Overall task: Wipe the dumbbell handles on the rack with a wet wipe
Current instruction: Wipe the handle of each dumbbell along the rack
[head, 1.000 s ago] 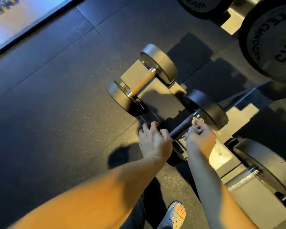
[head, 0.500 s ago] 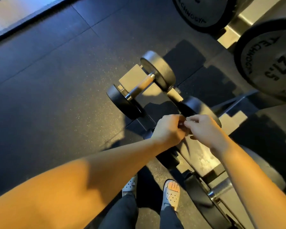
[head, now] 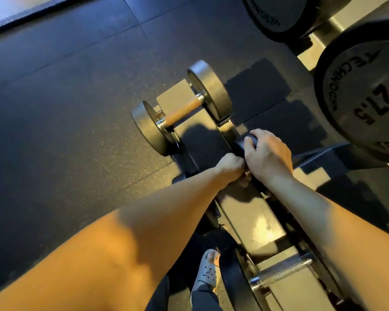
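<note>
Dark dumbbell (head: 241, 145) sits on the low rack (head: 249, 217), between a lit-handle dumbbell (head: 182, 112) and a knurled-handle dumbbell (head: 281, 271). Right hand (head: 268, 157) grasps its far head, fingers wrapped over the edge. Left hand (head: 230, 166) is clenched tight right beside it over the handle area; what it holds is hidden, can't tell.

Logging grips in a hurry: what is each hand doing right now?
Left hand: fingers curled, but what it holds cannot be told.
Right hand: curled over and gripping the dark dumbbell head.
</note>
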